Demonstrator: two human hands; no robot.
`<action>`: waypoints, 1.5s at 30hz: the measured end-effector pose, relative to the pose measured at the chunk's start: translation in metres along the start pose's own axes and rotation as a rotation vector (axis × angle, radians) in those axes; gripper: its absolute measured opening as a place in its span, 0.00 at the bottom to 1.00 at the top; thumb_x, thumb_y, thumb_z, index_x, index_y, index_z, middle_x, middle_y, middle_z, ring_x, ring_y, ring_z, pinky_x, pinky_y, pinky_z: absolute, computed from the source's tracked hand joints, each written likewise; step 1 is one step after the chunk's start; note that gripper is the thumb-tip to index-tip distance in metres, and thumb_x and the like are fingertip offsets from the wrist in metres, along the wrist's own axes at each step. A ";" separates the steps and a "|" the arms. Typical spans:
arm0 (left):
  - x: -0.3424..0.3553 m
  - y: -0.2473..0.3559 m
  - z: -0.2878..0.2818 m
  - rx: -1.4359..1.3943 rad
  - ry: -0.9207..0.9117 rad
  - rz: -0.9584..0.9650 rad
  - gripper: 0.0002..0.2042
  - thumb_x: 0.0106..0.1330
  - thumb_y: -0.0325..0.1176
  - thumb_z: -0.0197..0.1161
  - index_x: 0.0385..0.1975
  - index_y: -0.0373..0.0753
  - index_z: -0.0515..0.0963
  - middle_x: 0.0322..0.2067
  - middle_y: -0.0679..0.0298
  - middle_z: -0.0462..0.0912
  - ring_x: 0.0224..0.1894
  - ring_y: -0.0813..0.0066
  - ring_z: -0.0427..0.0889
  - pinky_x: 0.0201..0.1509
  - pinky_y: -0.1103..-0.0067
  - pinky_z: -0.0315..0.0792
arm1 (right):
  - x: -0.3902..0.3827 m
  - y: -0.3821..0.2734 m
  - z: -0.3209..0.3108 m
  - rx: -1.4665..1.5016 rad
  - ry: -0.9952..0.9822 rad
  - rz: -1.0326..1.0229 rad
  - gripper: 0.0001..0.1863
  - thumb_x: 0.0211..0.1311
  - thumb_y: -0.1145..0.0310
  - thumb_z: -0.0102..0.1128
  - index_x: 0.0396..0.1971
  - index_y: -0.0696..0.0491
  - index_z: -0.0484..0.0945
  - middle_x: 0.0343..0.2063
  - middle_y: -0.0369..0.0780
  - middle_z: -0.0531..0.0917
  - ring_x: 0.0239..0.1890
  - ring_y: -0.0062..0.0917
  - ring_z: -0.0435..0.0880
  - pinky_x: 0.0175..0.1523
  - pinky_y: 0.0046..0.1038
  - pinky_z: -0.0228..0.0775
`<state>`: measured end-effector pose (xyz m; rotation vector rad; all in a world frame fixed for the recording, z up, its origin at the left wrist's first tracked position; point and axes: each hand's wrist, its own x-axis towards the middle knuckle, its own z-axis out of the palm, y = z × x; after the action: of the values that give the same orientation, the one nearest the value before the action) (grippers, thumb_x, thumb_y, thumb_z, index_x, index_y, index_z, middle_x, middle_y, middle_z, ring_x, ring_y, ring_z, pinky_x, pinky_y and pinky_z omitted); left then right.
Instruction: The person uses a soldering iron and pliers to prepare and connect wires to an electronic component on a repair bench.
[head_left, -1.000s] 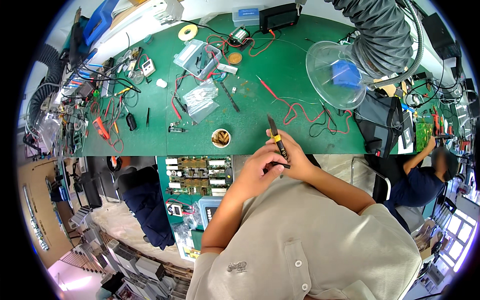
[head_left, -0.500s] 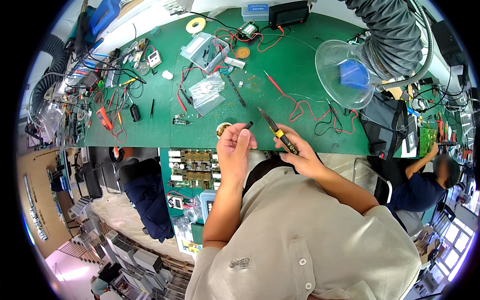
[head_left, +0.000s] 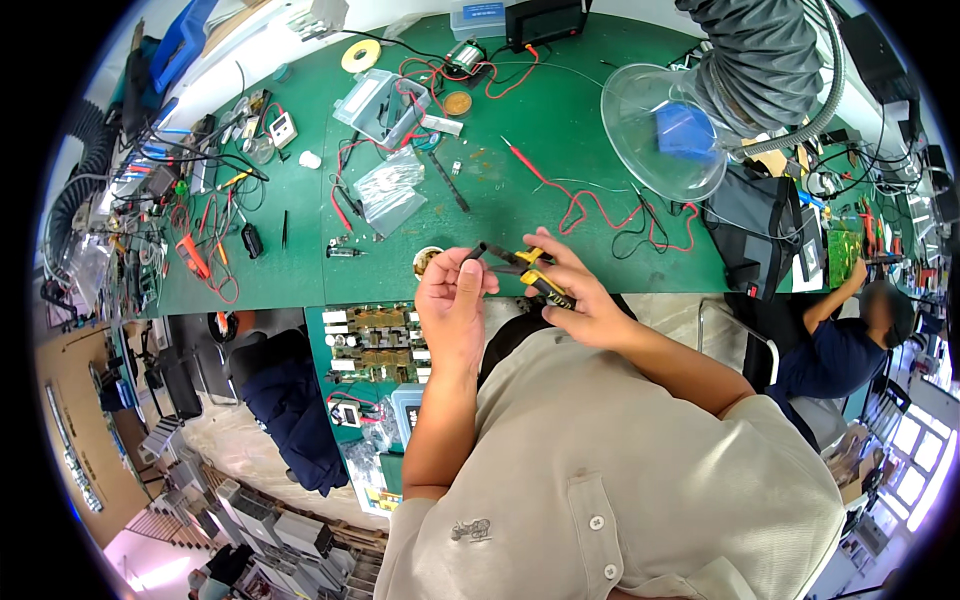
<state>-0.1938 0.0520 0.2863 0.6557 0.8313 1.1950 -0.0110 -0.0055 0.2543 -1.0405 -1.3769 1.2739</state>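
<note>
My left hand (head_left: 452,310) pinches a short black tube-like piece (head_left: 476,252) between thumb and fingers, above the near edge of the green table. In my right hand (head_left: 592,305) is a pair of long-nosed pliers (head_left: 548,288) with yellow and black handles. The handles are spread and the jaws stand apart, pointing left at the black piece. Whether the jaws touch it I cannot tell. Just behind my left fingers sits a small round tin (head_left: 424,262), partly hidden by them.
On the green table (head_left: 300,270) lie clear plastic bags (head_left: 388,192), a black stick (head_left: 450,183), a red test probe (head_left: 522,158) and an open plastic box (head_left: 372,112). A clear extraction hood (head_left: 640,160) hangs at right. Circuit boards (head_left: 375,345) lie left of my forearm. A co-worker (head_left: 840,330) sits far right.
The pliers, closed and pointing up beside my left hand before, have opened and swung left, with their jaws now at the black piece. The whole view has shifted slightly.
</note>
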 end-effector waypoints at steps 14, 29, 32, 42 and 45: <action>-0.019 0.004 -0.005 0.213 -0.198 0.020 0.10 0.57 0.11 0.60 0.38 0.27 0.76 0.35 0.56 0.83 0.37 0.73 0.84 0.42 0.81 0.78 | 0.004 -0.033 -0.006 -0.453 0.092 -0.294 0.16 0.39 0.84 0.54 0.33 0.59 0.78 0.65 0.51 0.59 0.72 0.55 0.48 0.68 0.48 0.55; -0.024 0.012 0.007 0.395 -0.155 0.054 0.06 0.62 0.19 0.63 0.37 0.29 0.77 0.31 0.58 0.83 0.29 0.75 0.82 0.34 0.82 0.76 | 0.005 -0.039 -0.005 -0.752 0.268 -0.394 0.14 0.34 0.79 0.63 0.27 0.55 0.75 0.54 0.47 0.72 0.54 0.46 0.73 0.53 0.42 0.68; -0.023 0.008 0.005 0.306 -0.116 0.025 0.05 0.63 0.20 0.63 0.36 0.29 0.77 0.31 0.57 0.83 0.28 0.74 0.81 0.33 0.81 0.75 | 0.004 -0.047 -0.006 -0.850 0.249 -0.340 0.14 0.35 0.78 0.62 0.28 0.54 0.74 0.53 0.45 0.73 0.53 0.42 0.74 0.47 0.38 0.66; -0.014 0.005 -0.003 0.255 -0.120 -0.128 0.06 0.63 0.20 0.62 0.38 0.29 0.78 0.30 0.57 0.84 0.30 0.74 0.83 0.35 0.80 0.77 | 0.008 -0.039 -0.007 -0.502 0.194 -0.163 0.14 0.40 0.83 0.57 0.31 0.58 0.70 0.38 0.45 0.75 0.37 0.41 0.75 0.40 0.35 0.67; -0.008 0.005 0.001 0.203 -0.079 -0.190 0.08 0.63 0.20 0.62 0.41 0.28 0.78 0.31 0.56 0.84 0.29 0.74 0.83 0.35 0.80 0.78 | 0.005 -0.029 -0.008 -0.276 0.125 0.000 0.14 0.42 0.83 0.55 0.34 0.60 0.69 0.31 0.46 0.72 0.33 0.43 0.72 0.37 0.35 0.66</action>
<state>-0.1970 0.0453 0.2929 0.7669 0.9340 0.9153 -0.0037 -0.0017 0.2832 -1.2851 -1.4821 1.0183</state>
